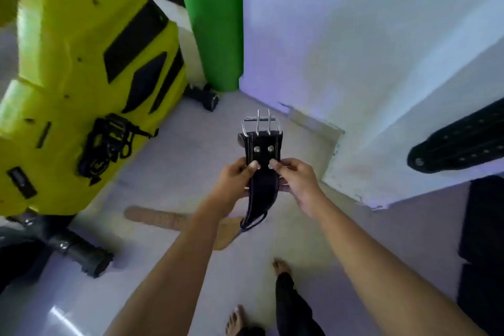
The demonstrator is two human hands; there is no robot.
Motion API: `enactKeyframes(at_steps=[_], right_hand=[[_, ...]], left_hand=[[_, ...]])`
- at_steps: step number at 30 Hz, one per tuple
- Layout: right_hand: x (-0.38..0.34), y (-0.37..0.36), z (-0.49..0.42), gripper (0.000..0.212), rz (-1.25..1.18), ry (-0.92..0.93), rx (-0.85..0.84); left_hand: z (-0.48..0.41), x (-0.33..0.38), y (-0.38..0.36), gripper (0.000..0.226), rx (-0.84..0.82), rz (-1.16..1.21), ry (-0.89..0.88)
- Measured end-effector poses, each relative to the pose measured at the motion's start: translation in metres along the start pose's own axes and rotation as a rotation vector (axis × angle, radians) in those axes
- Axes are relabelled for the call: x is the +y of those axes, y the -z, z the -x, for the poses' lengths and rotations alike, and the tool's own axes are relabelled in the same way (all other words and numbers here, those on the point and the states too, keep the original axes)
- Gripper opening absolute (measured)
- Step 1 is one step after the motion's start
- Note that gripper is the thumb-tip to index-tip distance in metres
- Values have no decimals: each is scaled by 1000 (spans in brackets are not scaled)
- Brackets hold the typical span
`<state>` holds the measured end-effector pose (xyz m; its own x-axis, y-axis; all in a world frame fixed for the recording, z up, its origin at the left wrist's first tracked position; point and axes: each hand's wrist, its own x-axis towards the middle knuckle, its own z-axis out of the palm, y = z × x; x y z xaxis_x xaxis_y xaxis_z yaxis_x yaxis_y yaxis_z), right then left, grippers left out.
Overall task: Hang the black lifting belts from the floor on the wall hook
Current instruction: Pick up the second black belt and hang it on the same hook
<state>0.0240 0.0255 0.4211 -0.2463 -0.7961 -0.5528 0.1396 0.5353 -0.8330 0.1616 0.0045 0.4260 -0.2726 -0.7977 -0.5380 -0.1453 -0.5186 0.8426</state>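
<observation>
Both hands clamp one black stitched leather lifting belt below its steel double-prong buckle: left hand on its left edge, right hand on its right edge, thumbs on the face. Belt is off the pale tiled floor, held in the air, tail dangling. Another black studded belt shows at the right edge against the white wall; can't tell if it's hung. Hook not visible. Tan belt lies on the floor. Judgement: mid-task, hanging not yet done.
</observation>
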Motion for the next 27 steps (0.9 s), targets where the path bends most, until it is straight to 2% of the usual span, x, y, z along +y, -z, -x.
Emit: enactKeyframes(at_steps=[5, 8, 12, 13, 16, 18, 24, 27], right_hand=[[-110, 18, 99, 10, -183, 264, 78], [-155, 33, 155, 11, -195, 393, 92], [-196, 58, 214, 41, -228, 472, 145], [-209, 65, 227, 42, -254, 511, 172], [-249, 93, 260, 23, -357, 658, 249], [-276, 117, 278, 21, -394, 752, 311], [-320, 201, 325, 21, -298, 922, 403], [-323, 234, 341, 11, -254, 1046, 420]], left_hand=[[79, 115, -17, 15, -90, 20, -282], [120, 178, -32, 13, -193, -4, -416], [165, 244, -70, 17, -311, -44, -548], [175, 260, -82, 17, -336, -45, -587], [199, 300, -119, 16, -383, -15, -709], [211, 318, -146, 20, -399, -15, -781], [251, 351, -230, 22, -296, -103, -989], [270, 373, -265, 19, -346, -152, -1064]])
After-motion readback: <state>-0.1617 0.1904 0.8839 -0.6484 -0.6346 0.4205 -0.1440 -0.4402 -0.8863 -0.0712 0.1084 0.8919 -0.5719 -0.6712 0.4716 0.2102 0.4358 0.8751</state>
